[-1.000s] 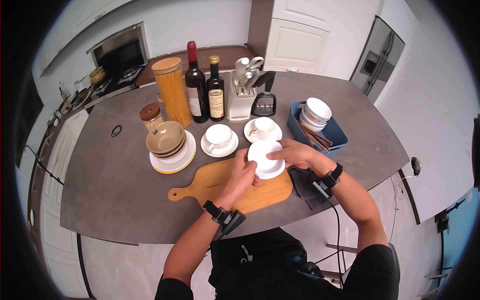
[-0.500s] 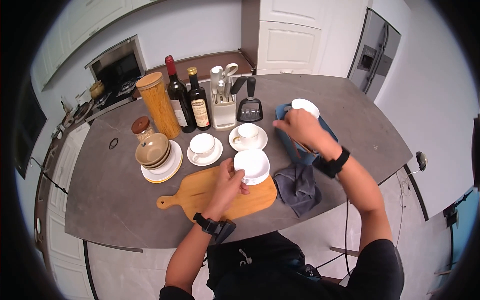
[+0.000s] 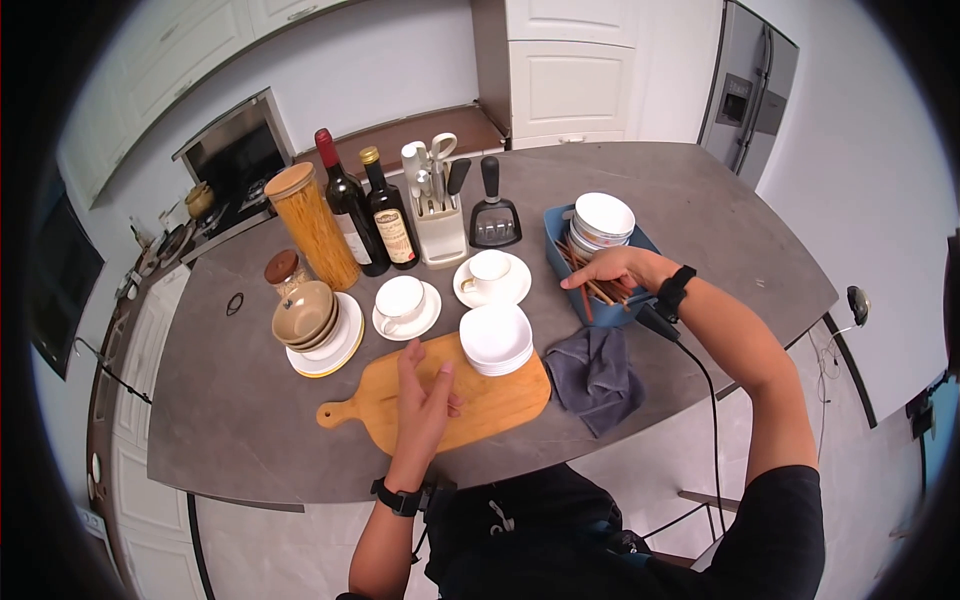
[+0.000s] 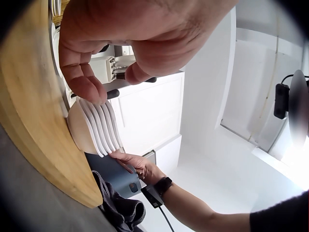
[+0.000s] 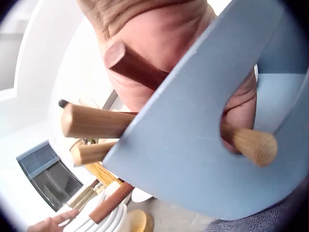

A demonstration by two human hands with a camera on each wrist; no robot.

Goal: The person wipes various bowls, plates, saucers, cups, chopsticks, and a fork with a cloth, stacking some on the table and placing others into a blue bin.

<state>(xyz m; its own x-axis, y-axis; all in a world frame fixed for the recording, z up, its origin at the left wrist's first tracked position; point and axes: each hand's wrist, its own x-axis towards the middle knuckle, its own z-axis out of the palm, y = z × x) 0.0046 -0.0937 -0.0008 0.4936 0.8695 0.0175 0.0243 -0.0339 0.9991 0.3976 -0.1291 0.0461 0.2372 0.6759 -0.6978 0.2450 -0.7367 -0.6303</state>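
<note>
My left hand [image 3: 422, 410] is held over the wooden cutting board [image 3: 385, 385], fingers spread and nothing in them. Just right of it, a stack of small white bowls [image 3: 497, 335] stands on the board; in the left wrist view my fingertips overlap the top of the stack [image 4: 101, 125]. My right hand [image 3: 628, 268] is down at the near end of the blue basket [image 3: 605, 315], among brown wooden chopsticks [image 3: 606, 292]. One chopstick end [image 5: 253, 145] pokes through the basket's handle hole, a finger behind it. Whether the fingers grip any chopstick I cannot tell.
Patterned bowls [image 3: 605, 215] are stacked in the basket's far end. A grey cloth [image 3: 597, 375] lies beside the board. Behind stand two cups on saucers [image 3: 418, 315], brown bowls on plates [image 3: 305, 315], two bottles [image 3: 390, 215], a pasta jar [image 3: 315, 235] and a knife block [image 3: 440, 230].
Both hands held the white bowls at first. My right hand let go and moved right, then down into the basket. The left released the stack onto the board and drew back left.
</note>
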